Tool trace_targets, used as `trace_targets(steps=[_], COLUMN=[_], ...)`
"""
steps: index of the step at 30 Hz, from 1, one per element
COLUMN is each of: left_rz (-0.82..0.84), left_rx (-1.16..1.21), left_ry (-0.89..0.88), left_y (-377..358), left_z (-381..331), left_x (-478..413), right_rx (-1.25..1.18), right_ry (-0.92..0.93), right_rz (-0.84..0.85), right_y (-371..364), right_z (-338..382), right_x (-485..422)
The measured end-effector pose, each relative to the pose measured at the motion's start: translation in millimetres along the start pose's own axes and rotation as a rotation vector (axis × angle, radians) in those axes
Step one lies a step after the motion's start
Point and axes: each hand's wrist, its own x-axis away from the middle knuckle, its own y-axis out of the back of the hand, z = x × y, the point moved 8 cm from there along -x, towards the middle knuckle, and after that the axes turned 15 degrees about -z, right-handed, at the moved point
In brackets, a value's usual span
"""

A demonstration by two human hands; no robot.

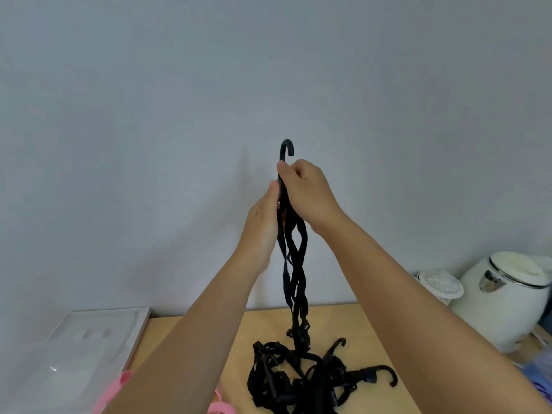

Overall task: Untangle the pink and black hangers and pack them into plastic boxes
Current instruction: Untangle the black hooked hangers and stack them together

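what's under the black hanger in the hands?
The black hanger drops into a pile of black hangers on the wooden table. Pink hangers peek out at the bottom edge, partly covered by the left forearm. Anything beneath the pile is hidden.

Pink hangers (124,379) mostly hidden behind left forearm (167,354); black hanger pile (298,383) cut by bottom edge.

A plain grey wall (149,115) is seen behind a light wooden table (343,324). A white lidded pot (501,297) is set at the table's right end, and a smaller round white container (440,283) is placed just beside it, toward the wall. Something blue and purple (537,380) is cut off at the right edge.
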Motion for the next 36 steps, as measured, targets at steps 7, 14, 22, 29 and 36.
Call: trace_targets(steps=[7, 14, 22, 29, 36], left_rz=[0.203, 0.038, -0.165, -0.053, 0.202], left_rx=[-0.119, -0.309, -0.072, -0.516, -0.749], left_ry=[0.074, 0.082, 0.055, -0.291, -0.321], left_y=[-9, 7, 25, 5, -11], left_z=[14, 44, -4, -38, -16], left_x=[4, 0, -29, -43, -33], right_rx=[-0.162, -1.005, -0.963, -0.205, 0.054], right_ry=[-0.163, -0.758, -0.905, -0.758, -0.129], right_rz=[-0.067, -0.157, -0.181, 0.123, 0.047], right_y=[12, 4, 2, 10, 24], right_z=[13, -15, -82, -91, -43], right_x=[-11, -22, 9, 63, 42])
